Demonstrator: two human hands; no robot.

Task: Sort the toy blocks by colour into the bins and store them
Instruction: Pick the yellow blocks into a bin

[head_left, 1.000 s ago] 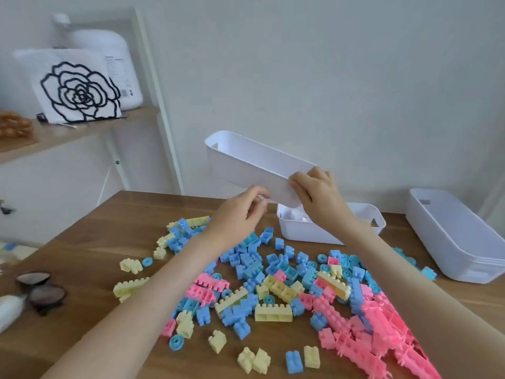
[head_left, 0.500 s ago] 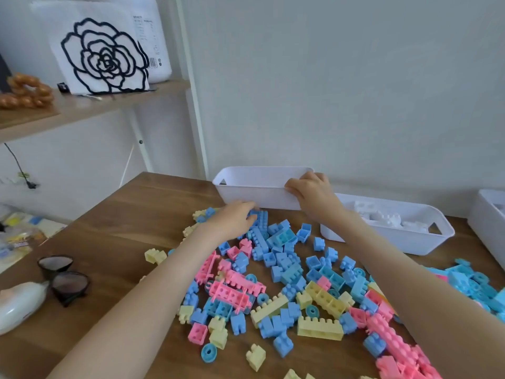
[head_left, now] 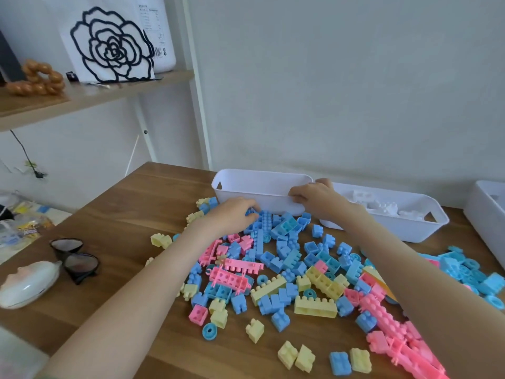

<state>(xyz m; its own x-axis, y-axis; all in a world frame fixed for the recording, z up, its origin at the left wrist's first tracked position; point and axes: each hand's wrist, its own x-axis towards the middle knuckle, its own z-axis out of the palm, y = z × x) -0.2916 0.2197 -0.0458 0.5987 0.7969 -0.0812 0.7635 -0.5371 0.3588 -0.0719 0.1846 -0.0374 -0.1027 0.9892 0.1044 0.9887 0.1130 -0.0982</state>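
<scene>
Barely started here: my right hand (head_left: 311,196) grips the empty white bin (head_left: 259,187), left hand (head_left: 235,214) curled loosely on blue blocks (head_left: 276,233) beside it, whole pile unsorted.

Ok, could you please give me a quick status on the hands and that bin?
Right hand gripping white bin at its right end. Left hand on blue blocks by its front wall. Bin on table, blocks crowd its front.
</scene>
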